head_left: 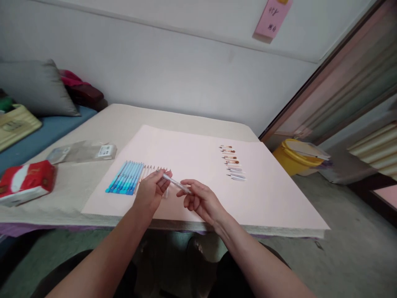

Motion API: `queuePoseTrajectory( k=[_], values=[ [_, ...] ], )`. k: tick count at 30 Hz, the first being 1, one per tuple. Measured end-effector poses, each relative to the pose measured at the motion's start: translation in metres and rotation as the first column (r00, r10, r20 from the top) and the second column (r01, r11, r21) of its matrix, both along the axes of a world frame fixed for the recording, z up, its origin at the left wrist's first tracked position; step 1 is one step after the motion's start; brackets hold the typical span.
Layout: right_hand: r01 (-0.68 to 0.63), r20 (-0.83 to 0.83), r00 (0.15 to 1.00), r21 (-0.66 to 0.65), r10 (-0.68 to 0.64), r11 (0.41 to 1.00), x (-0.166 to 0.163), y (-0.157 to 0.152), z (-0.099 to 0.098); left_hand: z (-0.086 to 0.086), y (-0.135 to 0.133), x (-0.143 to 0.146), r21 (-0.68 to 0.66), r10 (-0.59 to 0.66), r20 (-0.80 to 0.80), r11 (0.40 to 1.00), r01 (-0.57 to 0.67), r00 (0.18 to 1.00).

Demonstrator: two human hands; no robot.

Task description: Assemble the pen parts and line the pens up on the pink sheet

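My left hand [152, 189] and my right hand [198, 198] hold one thin clear pen barrel [176, 182] between them, above the near edge of a large pale pink sheet [266, 194]. The left fingers pinch its far end, the right fingers pinch its near end. Just left of my left hand lies a row of several blue pen barrels [125, 178], with several thin white refills [149, 170] beside them, partly hidden by the hand. Farther right on the sheet lies a column of several small pen tips and caps [233, 167].
The sheet covers a beige table [102, 124] set against a white wall. On the table's left lie a red and white tissue pack [26, 182] and a clear plastic package [82, 152]. A yellow bucket [293, 157] stands on the floor at right.
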State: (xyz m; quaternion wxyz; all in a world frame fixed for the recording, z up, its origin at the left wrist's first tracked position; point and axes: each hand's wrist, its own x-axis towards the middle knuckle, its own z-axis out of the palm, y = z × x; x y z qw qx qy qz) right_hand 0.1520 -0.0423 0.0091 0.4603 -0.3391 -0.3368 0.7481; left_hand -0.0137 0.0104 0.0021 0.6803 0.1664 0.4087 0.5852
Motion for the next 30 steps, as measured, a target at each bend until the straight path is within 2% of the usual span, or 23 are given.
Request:
queuePoseTrajectory(
  k=[3,6,10,14,17,22,26,28,30],
  values=[
    [-0.04,-0.024,0.999,0.041,0.041,0.998,0.001,-0.001,0.004,-0.001,0.002,-0.002,-0.041,0.013,0.045,0.999,-0.011,0.999],
    [-0.01,0.002,1.0,0.057,0.01,0.998,-0.001,-0.002,0.001,-0.001,0.002,-0.002,-0.053,0.022,0.057,0.998,-0.019,0.998],
    [0.02,0.061,0.998,0.066,-0.024,0.998,-0.003,-0.002,-0.002,-0.001,0.0,-0.001,-0.038,-0.003,0.035,0.999,0.004,0.999],
    [-0.013,0.098,0.995,0.083,0.005,0.996,-0.001,-0.003,0.001,0.0,0.0,-0.002,-0.021,-0.015,0.027,1.0,0.015,1.0],
    [-0.06,0.185,0.982,0.084,0.043,0.995,0.003,0.0,0.003,0.003,-0.001,-0.001,0.008,-0.032,-0.004,0.999,0.032,0.999],
    [-0.02,0.412,0.91,0.166,-0.051,0.986,0.004,0.006,-0.004,0.007,-0.006,0.005,0.069,-0.087,-0.112,0.993,0.095,0.99],
    [-0.063,0.452,0.892,0.154,-0.014,0.986,-0.002,0.007,-0.012,0.006,-0.011,0.011,0.088,-0.133,-0.18,0.985,0.151,0.975],
    [-0.061,0.456,0.89,0.124,-0.003,0.99,-0.005,0.009,-0.016,0.005,-0.01,0.011,0.072,-0.095,-0.215,0.991,0.113,0.972],
    [-0.017,0.472,0.881,0.089,-0.027,0.996,-0.007,0.013,-0.021,0.006,-0.007,0.007,0.057,0.015,-0.236,0.998,-0.002,0.972]
  ],
)
